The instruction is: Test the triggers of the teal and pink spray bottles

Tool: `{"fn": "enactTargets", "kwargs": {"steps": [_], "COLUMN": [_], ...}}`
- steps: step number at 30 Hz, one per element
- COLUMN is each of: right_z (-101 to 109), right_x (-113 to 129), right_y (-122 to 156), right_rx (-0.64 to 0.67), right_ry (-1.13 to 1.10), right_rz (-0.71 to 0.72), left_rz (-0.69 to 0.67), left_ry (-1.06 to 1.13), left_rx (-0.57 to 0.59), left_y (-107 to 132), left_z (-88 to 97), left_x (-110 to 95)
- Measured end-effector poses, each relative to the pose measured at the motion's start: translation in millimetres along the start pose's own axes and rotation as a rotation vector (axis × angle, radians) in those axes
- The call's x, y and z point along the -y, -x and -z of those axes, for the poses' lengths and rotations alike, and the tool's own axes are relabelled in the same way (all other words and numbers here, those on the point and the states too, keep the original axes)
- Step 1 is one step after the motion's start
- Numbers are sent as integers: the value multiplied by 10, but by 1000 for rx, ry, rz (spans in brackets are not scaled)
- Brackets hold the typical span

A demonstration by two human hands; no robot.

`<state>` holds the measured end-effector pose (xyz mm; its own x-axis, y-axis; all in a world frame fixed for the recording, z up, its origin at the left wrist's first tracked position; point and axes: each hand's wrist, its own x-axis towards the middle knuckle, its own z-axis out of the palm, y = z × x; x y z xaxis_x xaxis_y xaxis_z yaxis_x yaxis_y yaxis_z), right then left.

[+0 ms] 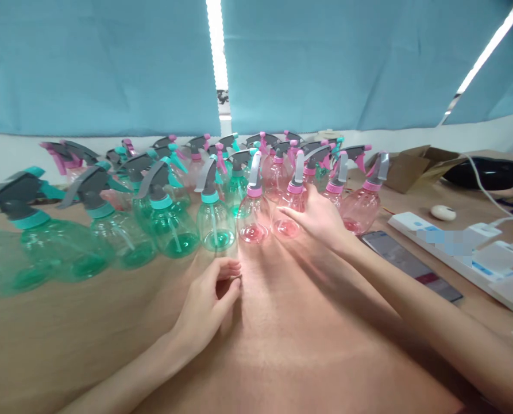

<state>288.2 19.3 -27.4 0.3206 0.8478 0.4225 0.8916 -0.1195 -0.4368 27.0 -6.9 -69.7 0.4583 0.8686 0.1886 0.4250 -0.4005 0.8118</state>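
My right hand (325, 218) is around a pink spray bottle (287, 221) in the front row, its thumb across the front of the clear body. Its other fingers are mostly hidden behind that bottle. My left hand (211, 296) rests near the table top with fingers loosely curled, the thumb apart from them and nothing between. Just beyond it stand a green spray bottle (215, 224) with a turquoise collar and another pink bottle (253, 218). More pink bottles, one of them at the row's right end (362, 207), stand beyond my right hand.
Green bottles (174, 230) line the left, with several more bottles packed behind. To the right lie a phone (411, 264), a white power strip (458, 253) with plugs, a small white rounded object (443, 213) and an open cardboard box (417, 167). A blue curtain (110, 63) hangs behind.
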Motion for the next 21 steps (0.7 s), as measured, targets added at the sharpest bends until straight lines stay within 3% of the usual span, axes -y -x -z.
{"fn": "enactTargets", "kwargs": {"steps": [6,13,18,21], "right_z": [42,194,321,298], "right_x": [1,-15,143,286], "right_y": [70,464,766,911], "right_rx": [34,32,61,114], "right_ry": [-37,37,-19,-137], "right_rz": [74,57,73,152], "left_rz": [11,27,-10,-84], "left_ry": [-5,-16,-8,-9], "left_rx": [3,0,-5,-37], "left_y": [10,-10,-8,-32], "left_z": [3,12,42,109], "left_x": [-14,-20,-76,-174]}}
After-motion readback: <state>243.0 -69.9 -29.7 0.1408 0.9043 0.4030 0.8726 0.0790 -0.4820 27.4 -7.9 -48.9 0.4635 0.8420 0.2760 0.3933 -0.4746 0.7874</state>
